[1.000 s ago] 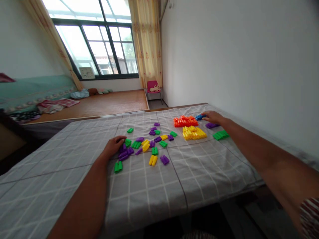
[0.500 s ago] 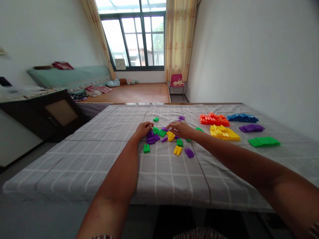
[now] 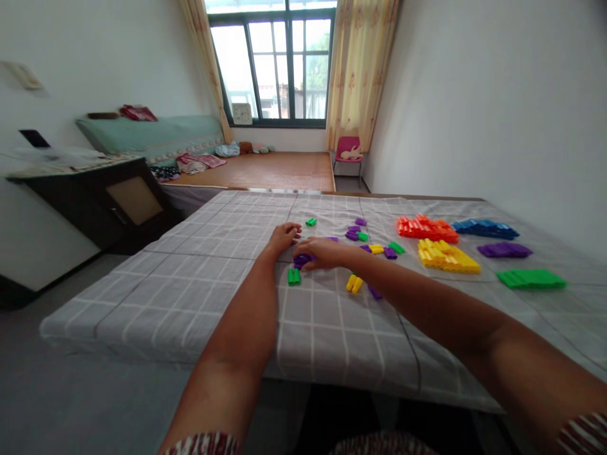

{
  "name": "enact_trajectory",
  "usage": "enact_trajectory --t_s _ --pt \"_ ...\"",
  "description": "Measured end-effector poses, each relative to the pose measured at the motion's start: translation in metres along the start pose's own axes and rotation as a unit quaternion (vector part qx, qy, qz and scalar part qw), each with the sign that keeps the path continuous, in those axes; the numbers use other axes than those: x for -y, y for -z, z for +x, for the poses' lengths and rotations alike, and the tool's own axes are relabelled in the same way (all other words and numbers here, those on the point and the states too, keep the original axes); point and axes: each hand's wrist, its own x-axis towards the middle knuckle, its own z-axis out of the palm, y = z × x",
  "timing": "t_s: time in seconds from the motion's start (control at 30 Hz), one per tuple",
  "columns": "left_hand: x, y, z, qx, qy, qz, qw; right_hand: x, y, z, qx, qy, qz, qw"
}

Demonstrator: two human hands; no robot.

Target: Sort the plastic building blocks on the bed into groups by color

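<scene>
Piles: five, each one colour, near right edge of tabletop.
Loose pieces: mixed colours, apparently left unsorted, mid-tabletop.
Left hand: curled beside them; hold unclear.
Right hand: over purple ones; hold unclear.

Right hand stretched across, fingers curled down at the purple plastic pieces, with the left hand just beyond it to the left! One green piece lies just nearer. Away right on the checked surface: orange pile, blue pile, yellow pile, purple pile, green pile. Far off, a pink chair.
</scene>
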Motion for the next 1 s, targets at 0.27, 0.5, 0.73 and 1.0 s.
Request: enact_trajectory --t_s 0.27,0.5,0.73,1.0 --pt "-0.004 -0.002 -0.003 0.013 -0.007 0.039 0.999 0.006 0.002 -0.03 -0.031 -0.076 -0.01 0.997" --pt "-0.005 0.006 -0.001 0.022 -0.009 0.08 0.997 -0.012 0.038 -0.11 -0.14 -0.182 0.095 0.969" --pt "-0.011 0.008 -0.003 0.019 0.0 0.092 0.996 -0.105 0.1 -0.272 -0.303 -0.425 0.054 0.851" --pt "-0.02 0.009 -0.003 0.016 0.026 0.121 0.992 -0.183 0.137 -0.476 -0.267 -0.698 -0.124 0.653"
